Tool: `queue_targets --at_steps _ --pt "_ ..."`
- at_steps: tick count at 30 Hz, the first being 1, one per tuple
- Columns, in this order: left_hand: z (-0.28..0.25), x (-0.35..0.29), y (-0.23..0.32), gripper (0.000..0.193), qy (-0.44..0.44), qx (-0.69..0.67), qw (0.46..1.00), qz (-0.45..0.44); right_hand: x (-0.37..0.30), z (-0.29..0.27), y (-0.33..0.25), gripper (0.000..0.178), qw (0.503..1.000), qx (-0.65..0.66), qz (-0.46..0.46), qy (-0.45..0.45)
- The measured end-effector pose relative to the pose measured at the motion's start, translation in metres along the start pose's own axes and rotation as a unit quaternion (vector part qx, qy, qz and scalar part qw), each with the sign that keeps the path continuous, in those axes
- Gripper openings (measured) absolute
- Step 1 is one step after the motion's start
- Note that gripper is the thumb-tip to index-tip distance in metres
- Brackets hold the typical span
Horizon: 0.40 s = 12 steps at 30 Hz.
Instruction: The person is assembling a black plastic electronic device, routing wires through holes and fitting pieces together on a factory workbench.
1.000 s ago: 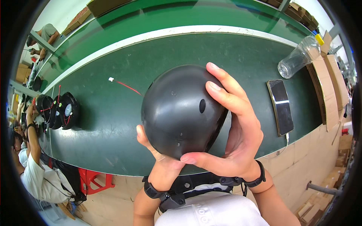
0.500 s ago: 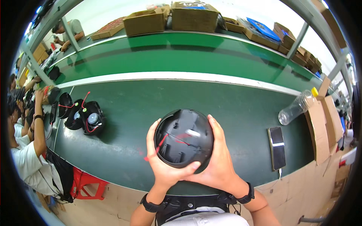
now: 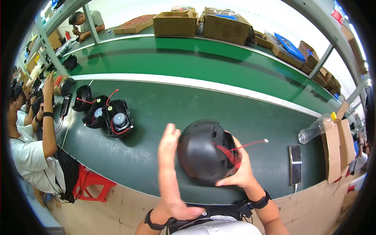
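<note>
A round black plastic shell (image 3: 199, 150) rests in my right hand (image 3: 242, 170), whose fingers and thumb wrap its right side. From the opening on that side a red wire (image 3: 248, 145) sticks out, ending in a small white connector. My left hand (image 3: 170, 180) is off the shell, just to its left, with fingers stretched and the thumb spread. Farther left on the green table (image 3: 156, 105) lie several open black housings (image 3: 117, 123). Round grey parts like speakers (image 3: 120, 119) and red wires show inside them.
A phone (image 3: 295, 166) on a white cable, a clear bottle (image 3: 313, 131) with a yellow cap and an open carton (image 3: 333, 150) stand at right. Left are a co-worker's arm (image 3: 48, 125) and a red stool (image 3: 96, 182). Cardboard boxes (image 3: 175, 25) line the back.
My left hand has let go of the shell and moved away from it. The shell has turned, its opening and red wire now toward the right. The view has shifted slightly.
</note>
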<state>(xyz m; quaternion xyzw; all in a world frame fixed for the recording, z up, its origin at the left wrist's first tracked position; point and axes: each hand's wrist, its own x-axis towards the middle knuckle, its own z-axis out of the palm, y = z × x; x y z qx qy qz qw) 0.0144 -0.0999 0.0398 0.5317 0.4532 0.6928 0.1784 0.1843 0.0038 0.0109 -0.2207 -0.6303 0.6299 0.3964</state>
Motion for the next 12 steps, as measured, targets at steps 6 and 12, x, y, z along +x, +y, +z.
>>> queue_targets --at_steps 6,12 --pt "-0.038 -0.006 -0.015 0.074 0.188 0.063 0.98 0.016 -0.022 -0.023 0.021 0.099 0.886 0.443 0.13 -0.03" --pt "-0.073 -0.034 -0.041 0.075 0.172 0.155 0.973 -0.009 -0.002 -0.02 0.013 0.082 0.556 0.776 0.262 -0.144"
